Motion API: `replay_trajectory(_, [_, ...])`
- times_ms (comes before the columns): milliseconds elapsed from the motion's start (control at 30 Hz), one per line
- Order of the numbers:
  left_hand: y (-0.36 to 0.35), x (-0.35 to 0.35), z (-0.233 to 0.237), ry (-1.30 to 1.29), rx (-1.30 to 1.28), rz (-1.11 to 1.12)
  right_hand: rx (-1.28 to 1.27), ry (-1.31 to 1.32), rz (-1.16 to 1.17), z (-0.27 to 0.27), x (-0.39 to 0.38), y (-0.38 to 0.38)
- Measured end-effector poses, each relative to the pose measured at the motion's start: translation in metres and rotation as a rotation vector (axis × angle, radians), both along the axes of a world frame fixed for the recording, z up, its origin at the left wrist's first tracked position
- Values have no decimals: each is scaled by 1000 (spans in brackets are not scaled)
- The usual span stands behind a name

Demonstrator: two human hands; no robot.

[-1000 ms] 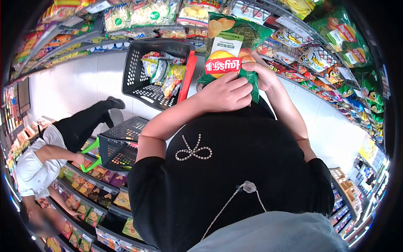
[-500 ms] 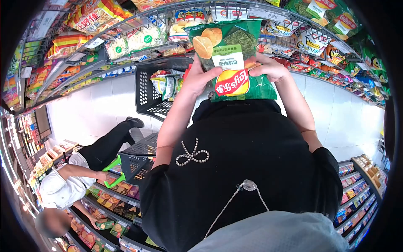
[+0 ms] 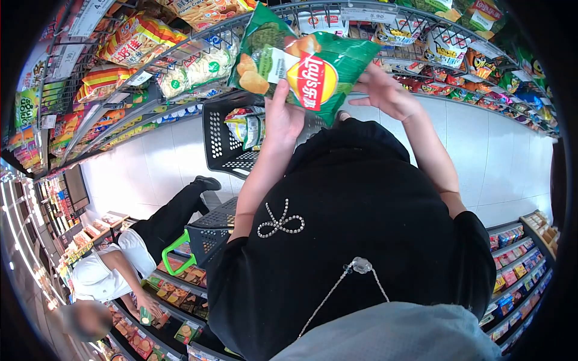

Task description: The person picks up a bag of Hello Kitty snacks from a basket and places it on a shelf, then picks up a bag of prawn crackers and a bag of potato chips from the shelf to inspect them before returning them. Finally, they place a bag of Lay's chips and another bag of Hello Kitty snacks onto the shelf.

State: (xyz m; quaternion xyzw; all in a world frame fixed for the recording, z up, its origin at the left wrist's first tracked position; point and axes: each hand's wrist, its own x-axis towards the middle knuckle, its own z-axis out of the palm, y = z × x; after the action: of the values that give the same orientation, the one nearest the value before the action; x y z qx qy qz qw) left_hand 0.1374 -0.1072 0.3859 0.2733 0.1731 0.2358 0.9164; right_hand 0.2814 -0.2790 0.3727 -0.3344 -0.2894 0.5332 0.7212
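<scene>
A green Lay's potato chip bag (image 3: 346,66) hangs tilted in front of the shelf, its printed front facing me. My left hand (image 3: 284,117) grips its lower edge, with the thumb on the front and the other fingers hidden behind. Close to the bag's right edge is my right hand (image 3: 390,95), its fingers apart and slightly blurred, with nothing in it. Below and left of the bag stands a dark perforated shopping basket (image 3: 215,135) holding several snack bags (image 3: 245,129).
Wire shelves (image 3: 201,33) packed with snack bags curve across the top. At lower left, a person in a white top (image 3: 105,274) holds a small green box (image 3: 146,316) beside a cart with a green handle (image 3: 170,256). More shelves (image 3: 515,271) stand at lower right.
The chip bag has turned and tilted up to the left. My right hand has let go of it. The other person's hand has left the green handle and reached towards the boxes.
</scene>
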Motion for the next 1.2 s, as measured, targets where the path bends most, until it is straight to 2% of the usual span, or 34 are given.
replay_trajectory(33, [-6, 2, 2, 5, 27, 17, -66, -69, -89, 3, -9, 3])
replay_trajectory(67, [-11, 1, 0, 23, 10, -21, -167, -28, -135, 4, -14, 6])
replay_trajectory(100, [-15, 3, -2, 26, 67, -13, -246, -3, -298, 21, -28, 18])
replay_trajectory(233, [-14, 0, -13, -86, 131, -107, -249, 46, -622, 23, -21, 34])
replay_trajectory(400, [8, -14, 3, -102, 159, -104, -391, -1, -594, 40, 14, 13])
replay_trajectory(433, [15, -20, -4, -230, 41, -91, -399, -39, -589, 45, 21, 9])
replay_trajectory(500, [30, -26, -9, -237, 130, -213, -471, -106, -501, 48, 41, -1])
replay_trajectory(600, [39, -21, -6, -191, 347, -340, -581, -256, -418, 57, 60, -5])
replay_trajectory(700, [32, -16, 8, 4, 400, -385, -639, -338, -338, 55, 72, 5])
replay_trajectory(733, [32, -13, 9, -2, 377, -418, -637, -355, -316, 57, 71, 11])
replay_trajectory(833, [29, -8, 9, 127, 369, -390, -613, -321, -216, 65, 75, 24])
replay_trajectory(1000, [26, -11, 10, 106, 368, -296, -548, -363, -171, 59, 79, 23])
replay_trajectory(1033, [26, -14, 9, 119, 335, -285, -468, -385, -122, 85, 62, 27])
replay_trajectory(1133, [25, -14, 10, 175, 282, -222, -512, -385, -329, 85, 50, 29])
replay_trajectory(1200, [27, -14, 3, 110, 325, -190, -470, -423, -320, 78, 50, 30])
